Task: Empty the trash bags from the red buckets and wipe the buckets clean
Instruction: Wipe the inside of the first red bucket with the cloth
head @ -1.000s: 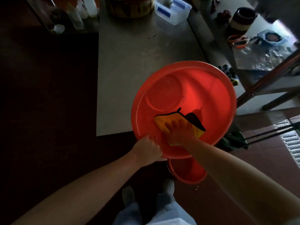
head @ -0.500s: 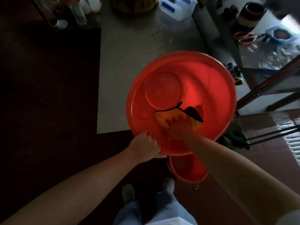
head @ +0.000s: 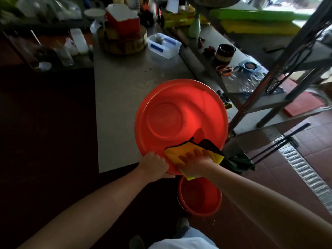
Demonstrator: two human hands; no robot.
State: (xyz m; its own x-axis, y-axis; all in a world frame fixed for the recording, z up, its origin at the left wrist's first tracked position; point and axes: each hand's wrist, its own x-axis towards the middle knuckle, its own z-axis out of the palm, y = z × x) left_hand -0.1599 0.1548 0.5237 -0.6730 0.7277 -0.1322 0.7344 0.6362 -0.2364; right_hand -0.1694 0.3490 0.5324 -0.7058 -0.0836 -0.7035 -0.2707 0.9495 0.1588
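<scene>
While our left hand [head: 154, 165] curls its fingers over the near rim of the big red bucket [head: 179, 112], gripping it so that its mouth tips toward us above the near end of the steel table [head: 122, 90], our right hand [head: 195, 163] lies with straight, spread fingers on a yellow cloth [head: 177, 151], pressing it against the bucket's near inner wall just beside the left hand. One corner of the cloth hangs out over the rim below our palm. Beneath it a smaller red bucket [head: 199, 198] stands upright on the floor, with a metal rack [head: 269, 97] off to the right.
</scene>
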